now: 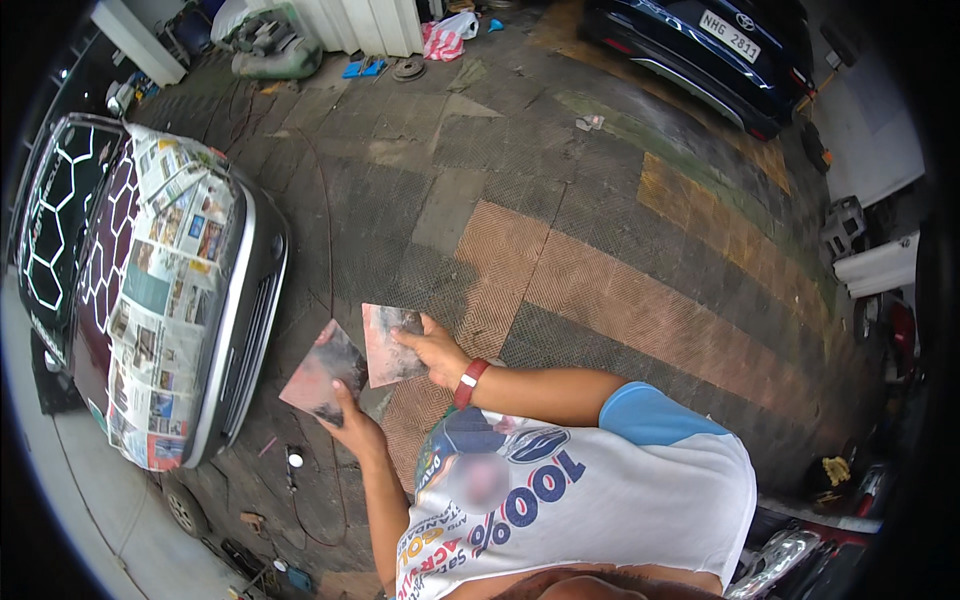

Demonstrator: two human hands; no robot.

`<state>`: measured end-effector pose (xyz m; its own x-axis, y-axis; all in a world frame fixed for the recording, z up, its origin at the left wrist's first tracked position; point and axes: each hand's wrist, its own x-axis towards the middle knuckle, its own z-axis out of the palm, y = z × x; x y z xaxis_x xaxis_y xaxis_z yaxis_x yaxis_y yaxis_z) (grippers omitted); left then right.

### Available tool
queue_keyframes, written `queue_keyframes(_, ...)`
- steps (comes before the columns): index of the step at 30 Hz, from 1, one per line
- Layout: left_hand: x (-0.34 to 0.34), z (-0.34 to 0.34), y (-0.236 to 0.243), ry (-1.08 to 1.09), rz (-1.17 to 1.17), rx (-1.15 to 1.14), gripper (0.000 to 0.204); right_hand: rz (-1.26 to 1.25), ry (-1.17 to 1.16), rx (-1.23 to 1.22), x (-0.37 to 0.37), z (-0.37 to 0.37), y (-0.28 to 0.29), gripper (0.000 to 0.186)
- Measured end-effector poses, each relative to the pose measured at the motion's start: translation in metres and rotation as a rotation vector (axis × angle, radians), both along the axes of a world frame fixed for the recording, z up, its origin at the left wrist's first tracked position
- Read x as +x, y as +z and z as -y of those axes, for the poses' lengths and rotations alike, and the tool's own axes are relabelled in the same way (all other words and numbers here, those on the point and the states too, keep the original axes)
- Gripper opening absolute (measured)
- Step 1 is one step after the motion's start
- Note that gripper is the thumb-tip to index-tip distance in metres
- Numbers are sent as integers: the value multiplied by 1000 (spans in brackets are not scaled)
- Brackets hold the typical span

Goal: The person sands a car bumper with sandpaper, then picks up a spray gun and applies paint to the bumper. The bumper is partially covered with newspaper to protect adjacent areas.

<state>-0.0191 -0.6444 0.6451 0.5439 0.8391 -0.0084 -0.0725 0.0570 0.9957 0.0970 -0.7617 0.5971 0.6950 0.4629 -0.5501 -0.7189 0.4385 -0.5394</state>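
Observation:
In my left hand is a flat, roughly square pink sheet with dark grey smears, its near corner pinched under my thumb. My right hand grips a second pink sheet of like size, also smudged dark, by its right edge. The two sheets are tilted differently and sit close side by side in front of me, above the floor. Whether they are sandpaper or thin boards I cannot tell. A red band circles my right wrist.
At left stands a car with newspaper over its hood. A dark blue car is at far right. A thin hose runs along the tiled floor. A green compressor-like tank stands at far left.

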Motion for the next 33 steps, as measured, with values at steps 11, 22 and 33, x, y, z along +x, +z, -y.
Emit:
queue_keyframes(11,17,34,33,-306,-292,550,48,143,39,113,27,15,20,43)
queue_keyframes(22,13,26,73,-362,-307,662,53,348,183,254,45,17,69,38)
queue_keyframes(33,-28,2,72,-459,-395,236,58,1243,625,-173,66,-9,101,30)
